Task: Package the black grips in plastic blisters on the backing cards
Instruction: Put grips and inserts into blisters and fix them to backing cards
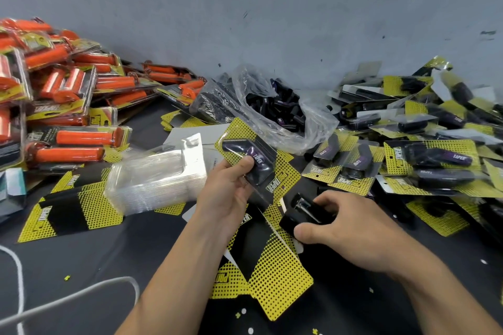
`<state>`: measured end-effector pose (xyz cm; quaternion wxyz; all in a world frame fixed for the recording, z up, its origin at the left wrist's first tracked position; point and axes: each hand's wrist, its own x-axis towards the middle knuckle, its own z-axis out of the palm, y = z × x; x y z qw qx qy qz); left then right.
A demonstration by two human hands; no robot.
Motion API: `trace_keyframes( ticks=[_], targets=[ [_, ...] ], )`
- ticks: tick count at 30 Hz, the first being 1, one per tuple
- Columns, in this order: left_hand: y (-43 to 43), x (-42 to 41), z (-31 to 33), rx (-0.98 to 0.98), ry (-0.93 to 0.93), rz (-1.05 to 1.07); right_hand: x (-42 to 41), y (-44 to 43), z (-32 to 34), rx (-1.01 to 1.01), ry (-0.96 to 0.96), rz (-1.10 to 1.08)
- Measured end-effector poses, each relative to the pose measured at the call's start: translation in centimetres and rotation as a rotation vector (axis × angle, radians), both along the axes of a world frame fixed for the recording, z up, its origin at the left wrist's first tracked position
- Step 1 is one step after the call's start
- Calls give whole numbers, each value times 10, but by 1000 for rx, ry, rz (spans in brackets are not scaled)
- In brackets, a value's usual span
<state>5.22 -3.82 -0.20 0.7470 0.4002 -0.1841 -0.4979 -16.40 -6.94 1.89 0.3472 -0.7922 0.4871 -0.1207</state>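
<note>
Orange grip packs are cut off at L edge, white cable at btm-left; black tool is partly hidden under right hand.

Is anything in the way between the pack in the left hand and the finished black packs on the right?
Nothing visible. The left hand holds the pack up, and the pile starts to its right. The bag lies behind that path; the right hand, on a black tool, is nearer the person.

left hand: raised, thumb on top, fingers curled beneath, pinching a carded grip | right hand: lower, palm down, fingers and thumb wrapped round a black tool | forearms: bare, reaching in from the near edge
</note>
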Motion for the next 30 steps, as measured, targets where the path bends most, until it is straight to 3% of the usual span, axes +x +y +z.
trace_keyframes(
  ticks=[5, 18, 30],
  targets=[
    [-2, -1, 0, -32, 11, -31, -2, -4, 1, 39, -268, -22],
    [0, -7, -2, -143, -158, -95, 3, -8, -10, 188, -564, 105],
    [2, -14, 0, -158, -120, -141, 5, -8, -12, 195, -644, 76]
  ],
)
